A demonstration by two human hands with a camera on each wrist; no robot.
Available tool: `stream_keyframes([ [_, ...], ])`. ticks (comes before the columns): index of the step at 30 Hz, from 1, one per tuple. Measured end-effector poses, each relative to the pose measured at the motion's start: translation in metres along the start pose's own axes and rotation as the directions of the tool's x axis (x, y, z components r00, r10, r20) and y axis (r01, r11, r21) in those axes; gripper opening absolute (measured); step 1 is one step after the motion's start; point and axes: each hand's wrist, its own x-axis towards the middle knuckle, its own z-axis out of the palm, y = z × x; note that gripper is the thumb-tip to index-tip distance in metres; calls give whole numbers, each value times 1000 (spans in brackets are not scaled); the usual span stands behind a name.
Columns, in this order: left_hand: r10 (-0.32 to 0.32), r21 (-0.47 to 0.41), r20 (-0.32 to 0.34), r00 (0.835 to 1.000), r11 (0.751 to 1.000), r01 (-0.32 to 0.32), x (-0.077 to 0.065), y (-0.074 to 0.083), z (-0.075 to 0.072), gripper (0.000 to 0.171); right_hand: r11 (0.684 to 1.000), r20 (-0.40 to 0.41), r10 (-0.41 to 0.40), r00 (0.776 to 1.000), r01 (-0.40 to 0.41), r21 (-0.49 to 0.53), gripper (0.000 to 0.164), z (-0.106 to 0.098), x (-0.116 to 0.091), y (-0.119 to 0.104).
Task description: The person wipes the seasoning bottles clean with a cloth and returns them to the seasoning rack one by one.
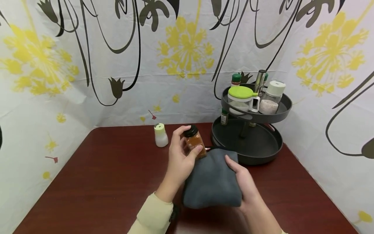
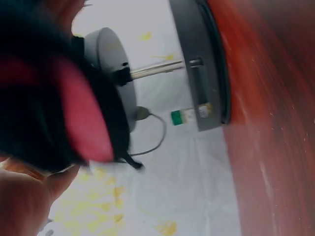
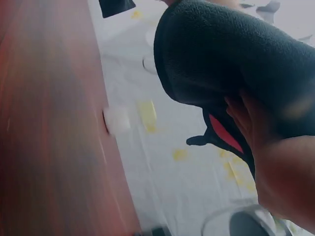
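My left hand (image 1: 179, 164) grips a small spice jar (image 1: 195, 143) with a black lid and orange-brown contents. The jar is tilted and held off the table, against the upper left edge of a folded dark grey-blue cloth (image 1: 211, 182). My right hand (image 1: 246, 187) holds that cloth by its right side, thumb on the front and the other fingers behind it. In the right wrist view, a pink patch and a dark loop show at the edge of the cloth (image 3: 211, 54). The left wrist view is blurred, and the jar cannot be made out there.
A white shaker (image 1: 161, 138) with a pale green top stands at the back of the dark red table (image 1: 111, 182). At the back right is a two-tier black rack (image 1: 248, 139), bearing a green-lidded jar (image 1: 241, 99), a white-capped jar (image 1: 271, 99) and small bottles. Patterned cloth walls surround the table.
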Motion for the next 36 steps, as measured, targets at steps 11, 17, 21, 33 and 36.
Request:
stream_keyframes([
  [11,-182,118,51,982,977,175,77,-82,55,63,987,-63,-132,989,137,87,55,-77,-31,-11],
  [17,-269,180,25,963,949,260,101,-117,94,65,988,-61,-122,991,127,86,44,-82,-35,-6],
  [21,-264,370,139,954,908,198,109,-133,108,58,994,-130,-95,987,102,49,49,-78,-35,-4],
  [33,-330,682,345,879,732,7,119,-160,109,52,997,-153,-52,987,60,48,52,-74,-30,-1],
  [36,-329,666,355,875,746,10,120,-160,112,56,997,-167,-41,985,51,56,55,-74,-28,-1],
])
